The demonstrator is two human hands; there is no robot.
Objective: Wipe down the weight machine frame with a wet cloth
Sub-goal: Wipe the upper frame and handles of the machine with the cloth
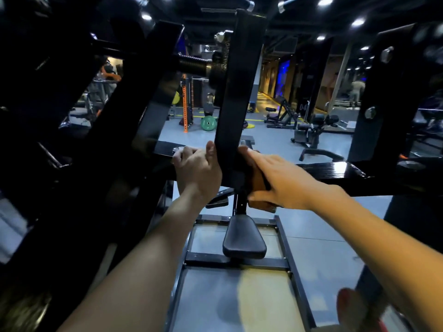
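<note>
- Looming at the far left, thick black beams of the weight machine frame (79, 130) cross on a slant; they sit in deep shadow and little surface detail can be made out.
- Next comes the left hand (195, 167), curled over the horizontal crossbar (335, 171), fingers wrapped on the bar's far side and thumb lying up against the left edge of the upright post (237, 92).
- That post rises at a slight tilt in the middle of the view, with a threaded sleeve (191, 64) sticking out to its left higher up.
- Just right of the post, the right hand (275, 174) presses a brownish cloth (260, 185) against the spot where post and crossbar meet; the fingers lie long and nearly straight over the cloth, thumb tucked under its lower edge, so the cloth is pinned between hand and metal.
- Below both hands a black padded seat (244, 238) is mounted on a dark rectangular base frame (280, 262) on the grey floor.
- Farther right, a second black upright (381, 97) carries two shiny bolt heads.
- Beyond the frame stand benches (282, 113), an orange rack (185, 104) and a green plate (208, 123).
</note>
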